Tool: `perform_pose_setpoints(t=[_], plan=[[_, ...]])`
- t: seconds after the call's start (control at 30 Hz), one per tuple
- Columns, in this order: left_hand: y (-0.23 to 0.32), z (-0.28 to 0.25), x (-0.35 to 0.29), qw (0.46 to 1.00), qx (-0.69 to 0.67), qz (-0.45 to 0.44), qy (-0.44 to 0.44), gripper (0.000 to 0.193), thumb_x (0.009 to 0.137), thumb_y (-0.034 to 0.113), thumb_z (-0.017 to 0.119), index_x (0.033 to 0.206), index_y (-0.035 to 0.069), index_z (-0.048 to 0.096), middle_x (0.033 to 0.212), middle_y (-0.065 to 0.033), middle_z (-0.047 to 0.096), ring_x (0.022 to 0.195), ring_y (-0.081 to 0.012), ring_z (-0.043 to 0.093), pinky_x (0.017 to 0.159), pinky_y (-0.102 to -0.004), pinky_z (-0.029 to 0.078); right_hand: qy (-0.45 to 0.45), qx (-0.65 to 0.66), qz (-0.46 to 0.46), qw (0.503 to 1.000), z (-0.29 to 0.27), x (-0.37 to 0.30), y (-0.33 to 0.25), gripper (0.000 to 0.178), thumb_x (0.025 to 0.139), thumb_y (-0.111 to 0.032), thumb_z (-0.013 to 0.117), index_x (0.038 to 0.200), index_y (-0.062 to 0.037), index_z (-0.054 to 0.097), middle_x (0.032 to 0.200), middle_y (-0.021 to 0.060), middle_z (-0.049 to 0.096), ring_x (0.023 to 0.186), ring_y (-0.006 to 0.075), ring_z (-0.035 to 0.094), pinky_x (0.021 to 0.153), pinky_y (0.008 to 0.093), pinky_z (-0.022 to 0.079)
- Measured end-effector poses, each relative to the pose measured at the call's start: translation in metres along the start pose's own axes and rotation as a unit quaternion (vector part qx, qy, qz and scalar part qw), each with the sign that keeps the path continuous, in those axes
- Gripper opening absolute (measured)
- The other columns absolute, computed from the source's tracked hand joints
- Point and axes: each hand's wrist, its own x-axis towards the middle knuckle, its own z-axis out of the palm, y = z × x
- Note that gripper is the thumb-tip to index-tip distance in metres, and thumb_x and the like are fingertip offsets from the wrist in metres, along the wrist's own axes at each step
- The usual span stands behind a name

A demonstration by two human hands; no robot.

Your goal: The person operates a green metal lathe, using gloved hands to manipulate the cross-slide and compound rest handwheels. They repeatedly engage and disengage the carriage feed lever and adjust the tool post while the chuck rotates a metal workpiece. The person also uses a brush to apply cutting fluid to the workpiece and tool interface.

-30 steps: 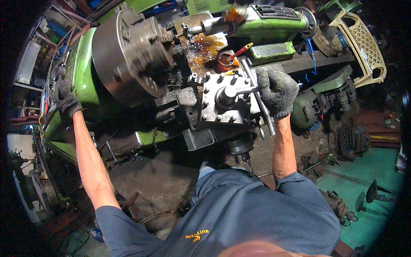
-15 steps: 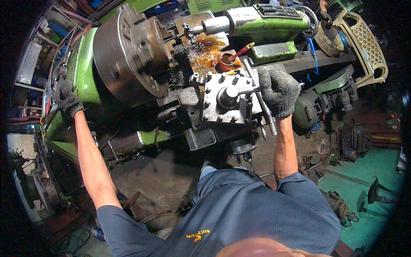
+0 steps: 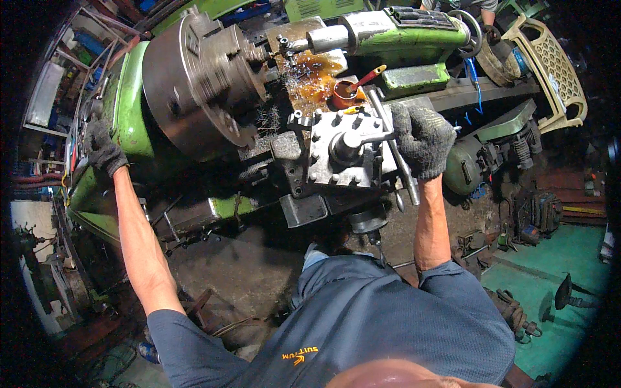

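In the head view, the left hand (image 3: 105,145), in a dark grey glove, is at the left end of the green headstock (image 3: 131,97). Its fingers point away from the person; I cannot tell how far they are closed, or if they hold something.

The right hand (image 3: 424,142), gloved also, is at the end of the lever (image 3: 375,137) of the tool post (image 3: 352,169), just beside a long bar (image 3: 399,161). Its fingers look bent inward, but their inner side is hidden, so I cannot tell if they grip the lever.

The tool post stands between the chuck (image 3: 174,97) and the right hand. The front part of the chuck is blurred. Behind the tool post is a red cup (image 3: 343,96) with a brush (image 3: 369,76) in it, near brown liquid (image 3: 321,68). The tailstock (image 3: 369,31) is farther behind.
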Motion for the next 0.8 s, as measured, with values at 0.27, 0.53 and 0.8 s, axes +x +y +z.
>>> perform_pose_setpoints(t=[0.27, 0.53, 0.8], plan=[[0.031, -0.004, 0.007, 0.991, -0.119, -0.041, 0.032, 0.033, 0.1, 0.031, 0.057, 0.112, 0.003, 0.069, 0.108, -0.0108, 0.071, 0.101, -0.025, 0.065, 0.09, -0.0358, 0.049, -0.02, -0.011, 0.011, 1.0, -0.001, 0.0, -0.001, 0.029, 0.087, -0.028, 0.069, 0.064, -0.0122, 0.062, 0.055, 0.0095, 0.054, 0.046, 0.028, 0.053, 0.046, 0.0414, 0.038], [0.018, -0.005, 0.003, 0.992, -0.127, -0.021, 0.019, 0.032, 0.098, 0.029, 0.06, 0.113, 0.001, 0.067, 0.112, -0.0115, 0.07, 0.101, -0.025, 0.066, 0.092, -0.0349, 0.049, -0.015, 0.01, 0.014, 1.0, -0.001, 0.0, 0.0, 0.03, 0.088, -0.029, 0.068, 0.063, -0.0123, 0.062, 0.055, 0.0091, 0.053, 0.046, 0.0276, 0.052, 0.046, 0.041, 0.038], [0.035, -0.003, 0.006, 0.983, -0.162, -0.08, 0.024, 0.031, 0.097, 0.024, 0.062, 0.115, -0.001, 0.066, 0.116, -0.012, 0.069, 0.105, -0.0247, 0.064, 0.096, -0.0343, 0.048, -0.011, -0.003, 0.007, 1.0, 0.0, -0.001, 0.001, 0.028, 0.087, -0.028, 0.068, 0.065, -0.013, 0.062, 0.056, 0.0091, 0.055, 0.047, 0.0279, 0.053, 0.047, 0.0407, 0.04]])
